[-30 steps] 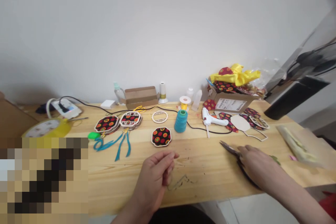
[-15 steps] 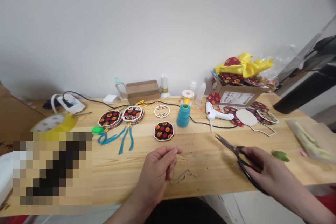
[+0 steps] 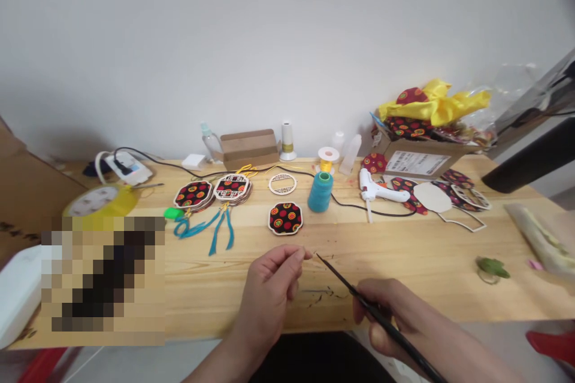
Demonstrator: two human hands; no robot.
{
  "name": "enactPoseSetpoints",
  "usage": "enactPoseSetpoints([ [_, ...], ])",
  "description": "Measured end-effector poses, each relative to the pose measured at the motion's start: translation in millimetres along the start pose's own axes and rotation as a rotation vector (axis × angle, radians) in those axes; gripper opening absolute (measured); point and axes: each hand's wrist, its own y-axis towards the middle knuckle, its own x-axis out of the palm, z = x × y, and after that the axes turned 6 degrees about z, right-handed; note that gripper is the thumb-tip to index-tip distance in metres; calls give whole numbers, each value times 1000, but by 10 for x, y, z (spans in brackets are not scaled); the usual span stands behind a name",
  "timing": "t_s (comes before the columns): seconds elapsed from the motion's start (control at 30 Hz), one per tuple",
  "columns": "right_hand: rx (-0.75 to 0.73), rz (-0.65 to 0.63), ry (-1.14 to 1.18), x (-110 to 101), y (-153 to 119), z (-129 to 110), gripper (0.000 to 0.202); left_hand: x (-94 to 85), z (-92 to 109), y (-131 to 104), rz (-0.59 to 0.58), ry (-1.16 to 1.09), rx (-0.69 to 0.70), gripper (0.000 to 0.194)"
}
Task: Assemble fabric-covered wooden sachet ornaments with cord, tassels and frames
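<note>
My left hand point(image 3: 275, 281) is closed in a pinch above the table; anything between thumb and forefinger is too small to make out. My right hand point(image 3: 399, 317) grips black-handled scissors point(image 3: 338, 273), seen edge-on, their tips just right of my left fingertips. Beyond my left hand lies a patterned fabric piece point(image 3: 286, 219) with a pale scalloped rim. A round wooden lattice frame point(image 3: 283, 184) is behind it, with a teal thread cone point(image 3: 320, 192) to the right. Dark scraps point(image 3: 330, 293) lie on the wood between my hands.
Two stacks of patterned ornaments point(image 3: 193, 194) with teal tassels point(image 3: 221, 233) lie on the left. A white glue gun point(image 3: 381, 192) with a black cord sits right of centre. A cardboard box point(image 3: 420, 158) of fabric stands at the back right, near a green leaf-like piece point(image 3: 493, 267).
My right hand has brought the scissors leftward to my left fingertips and turned them edge-on, with the blades now together. My left hand stays pinched. The view has shifted slightly.
</note>
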Motion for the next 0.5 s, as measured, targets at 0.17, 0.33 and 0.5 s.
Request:
enactPoseSetpoints([
  [0.17,16,17,-50,65,61,-6,17,-1,-50,-31,-42,136,25,25],
  [0.33,26,-40,-25,92,148,-58,22,26,-59,-64,-100,254,49,22],
  [0.5,41,-67,60,83,192,-54,27,25,-22,-71,-117,267,39,20],
])
